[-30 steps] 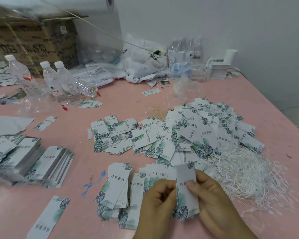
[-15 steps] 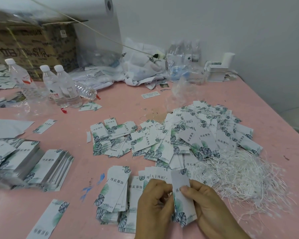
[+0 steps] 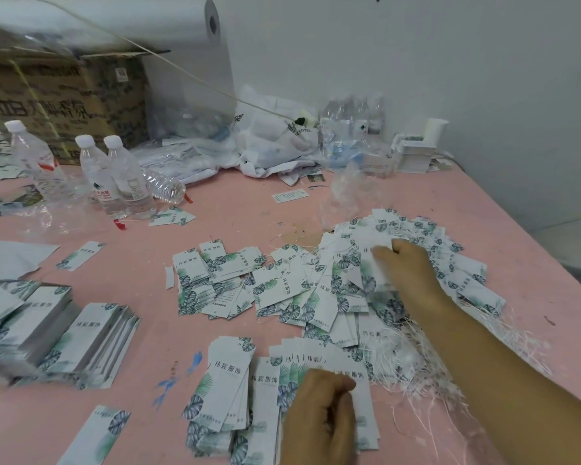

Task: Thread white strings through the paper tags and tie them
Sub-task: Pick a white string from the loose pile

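White paper tags with green leaf prints lie in a big loose pile (image 3: pixel 319 286) across the middle of the pink table (image 3: pixel 235 216). My right hand (image 3: pixel 408 273) reaches over the far side of this pile, fingers curled on a blurred paper tag (image 3: pixel 378 275). A tangle of white strings (image 3: pixel 420 364) lies under my right forearm. My left hand (image 3: pixel 317 417) rests near the front edge, fingers curled, on a fanned row of tags (image 3: pixel 319 359). A small stack of tags (image 3: pixel 227 384) lies just left of it.
Neat tag stacks (image 3: pixel 81 340) sit at the left. Three upright water bottles (image 3: pixel 114 172) and a lying one stand behind them. A cardboard box (image 3: pixel 64 102), a large white roll (image 3: pixel 168 35), plastic bags (image 3: pixel 272 142) and a white tool (image 3: pixel 420 152) line the back wall.
My right hand left the near stack and moved up and away to the far pile with the tag. My left hand let go of that tag and stayed by the fanned row.
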Motion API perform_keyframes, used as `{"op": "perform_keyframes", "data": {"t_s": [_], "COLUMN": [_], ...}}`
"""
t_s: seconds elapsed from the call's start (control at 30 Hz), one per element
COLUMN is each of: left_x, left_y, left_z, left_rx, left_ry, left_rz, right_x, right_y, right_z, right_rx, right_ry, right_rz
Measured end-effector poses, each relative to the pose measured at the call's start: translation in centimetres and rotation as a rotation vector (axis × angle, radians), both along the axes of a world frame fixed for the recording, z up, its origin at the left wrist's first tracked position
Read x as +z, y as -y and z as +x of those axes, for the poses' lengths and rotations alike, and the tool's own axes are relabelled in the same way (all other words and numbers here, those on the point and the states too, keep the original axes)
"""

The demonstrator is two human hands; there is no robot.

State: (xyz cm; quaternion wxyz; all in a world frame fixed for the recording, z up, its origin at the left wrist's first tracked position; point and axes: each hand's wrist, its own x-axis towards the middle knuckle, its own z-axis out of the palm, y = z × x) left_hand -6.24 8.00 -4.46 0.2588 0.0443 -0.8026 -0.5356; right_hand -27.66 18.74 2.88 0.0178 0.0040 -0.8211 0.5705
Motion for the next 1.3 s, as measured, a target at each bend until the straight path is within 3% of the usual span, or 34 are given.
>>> {"op": "perform_keyframes", "data": {"t_s": [0.07, 0.17, 0.23, 0.37, 0.5, 0.63, 0.93, 1.13, 1.3], "left_x": [0.1, 0.1, 0.1, 0.0, -0.8, -1.4, -0.4, -0.6, 0.1], "left_y": [0.0, 0.2, 0.4, 0.3, 0.2, 0.2, 0.7, 0.4, 0.4], "left_z": [0.2, 0.2, 0.2, -0.2, -0.6, -0.9, -0.7, -0.7, -0.4], "left_rx": [-0.015, -0.018, -0.023, -0.004, 0.063, 0.173, 0.214, 0.215, 0.193], "left_ry": [0.029, 0.051, 0.059, 0.056, 0.08, 0.112, 0.109, 0.115, 0.118], "left_rz": [-0.01, -0.004, 0.018, 0.029, 0.141, 0.373, 0.46, 0.504, 0.472], "right_x": [-0.6, -2.3, -3.0, -2.6, -0.9, -1.5, -6.2, -6.2, -5.1], "right_y": [0.7, 0.9, 0.6, 0.3, 0.5, -0.3, -3.1, -2.7, -2.4], "right_z": [-2.8, -4.5, -4.6, -3.8, 0.1, 8.2, 15.3, 15.5, 16.0], "right_rx": [-0.035, -0.087, -0.17, -0.184, -0.045, 0.28, 0.744, 0.755, 0.726], "right_ry": [-0.022, -0.109, -0.195, -0.342, -0.402, -0.23, -0.15, -0.238, -0.379], "right_rz": [0.1, 0.631, 0.768, 0.67, 0.452, 0.312, 0.787, 0.826, 0.709]}}
